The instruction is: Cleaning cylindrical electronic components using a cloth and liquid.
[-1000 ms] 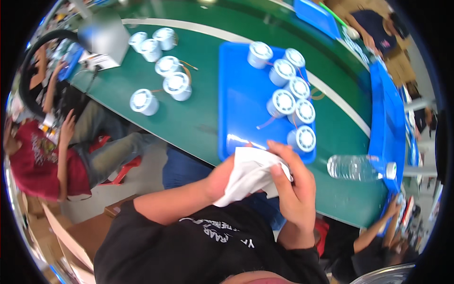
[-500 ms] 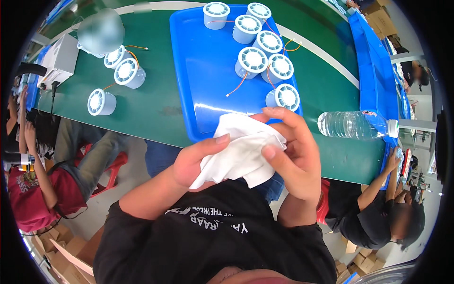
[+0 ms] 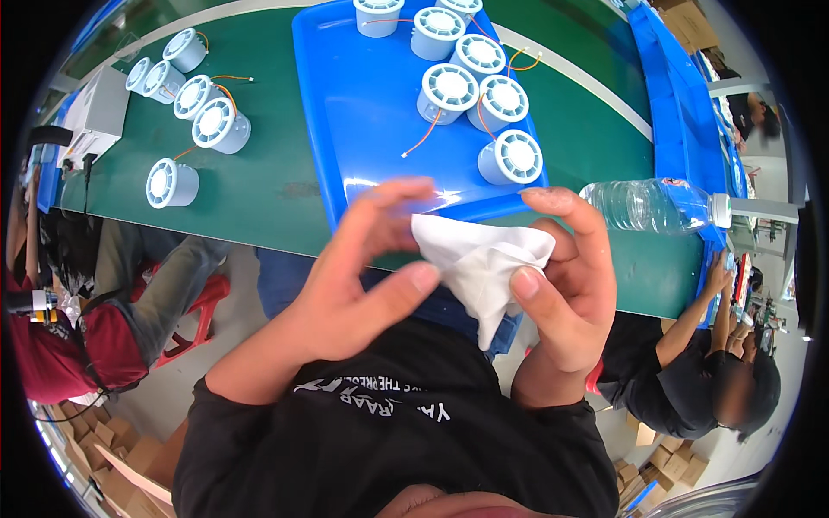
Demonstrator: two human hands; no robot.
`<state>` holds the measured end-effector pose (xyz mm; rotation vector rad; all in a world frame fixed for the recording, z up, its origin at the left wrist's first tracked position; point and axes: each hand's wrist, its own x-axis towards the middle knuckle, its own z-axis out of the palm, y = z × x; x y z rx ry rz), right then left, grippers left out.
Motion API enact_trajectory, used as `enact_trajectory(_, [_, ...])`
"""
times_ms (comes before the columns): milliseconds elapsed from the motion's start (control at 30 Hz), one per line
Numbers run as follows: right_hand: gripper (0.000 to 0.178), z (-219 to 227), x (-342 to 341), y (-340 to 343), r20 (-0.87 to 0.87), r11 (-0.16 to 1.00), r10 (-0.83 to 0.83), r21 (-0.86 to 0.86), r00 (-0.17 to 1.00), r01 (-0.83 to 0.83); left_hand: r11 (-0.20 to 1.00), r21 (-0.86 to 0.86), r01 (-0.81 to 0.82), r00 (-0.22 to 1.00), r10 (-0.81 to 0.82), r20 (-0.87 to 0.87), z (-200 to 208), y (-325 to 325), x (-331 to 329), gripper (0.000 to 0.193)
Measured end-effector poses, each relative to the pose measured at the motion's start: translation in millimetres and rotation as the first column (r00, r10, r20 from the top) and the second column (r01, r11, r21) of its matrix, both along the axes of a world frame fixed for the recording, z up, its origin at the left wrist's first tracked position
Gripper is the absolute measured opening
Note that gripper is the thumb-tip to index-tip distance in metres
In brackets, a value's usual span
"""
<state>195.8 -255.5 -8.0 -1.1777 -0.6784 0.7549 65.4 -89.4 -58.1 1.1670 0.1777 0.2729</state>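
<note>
The person's bare left hand [image 3: 358, 272] slants up from the lower left, its grip apart: the thumb points rightward, and the other fingers, blurred, spread above it. The bare right hand [image 3: 570, 289] stands upright with its index finger curled over at the top, its grip clamped on a white, creased, soft cloth [image 3: 484, 259]. Seven pale-blue plastic cylinders with slotted round tops [image 3: 449, 91] stand in one shallow rectangular blue plastic tray [image 3: 363, 125]; six more like them [image 3: 173, 183] are on the green desk [image 3: 268, 177] to the left. One clear plastic bottle with a white cap [image 3: 648, 205] lies on its side, right of the tray. The cloth hangs between the hands, just below the tray's near edge in view, pinched at its right side by the right thumb and fingers, its lower corner dangling free; whether the left fingertips touch its left edge, I cannot tell.
</note>
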Motion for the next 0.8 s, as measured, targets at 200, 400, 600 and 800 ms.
enact_trajectory(200, [0.05,-1.1,-7.9,4.3,0.201,0.996,0.032,-0.089,0.979,-0.015,0.879,0.465,-0.1,0.987,0.027,0.161,13.0,-4.4,10.3,0.033])
enact_trajectory(400, [0.047,-4.6,-9.5,2.6,0.014,0.997,0.062,-0.042,0.998,-0.061,0.985,0.135,0.109,0.992,-0.117,0.053,4.7,-6.6,6.1,0.016])
enact_trajectory(600, [0.046,-3.5,-8.8,2.1,-0.149,0.993,-0.041,0.101,0.988,0.056,0.988,0.064,0.143,0.99,-0.142,-0.018,10.4,8.4,4.2,0.008])
enact_trajectory(800, [0.047,25.8,-23.7,3.9,-0.028,0.989,0.106,0.108,0.994,-0.102,0.967,-0.214,0.142,0.988,-0.125,0.088,-10.8,23.7,23.5,0.029])
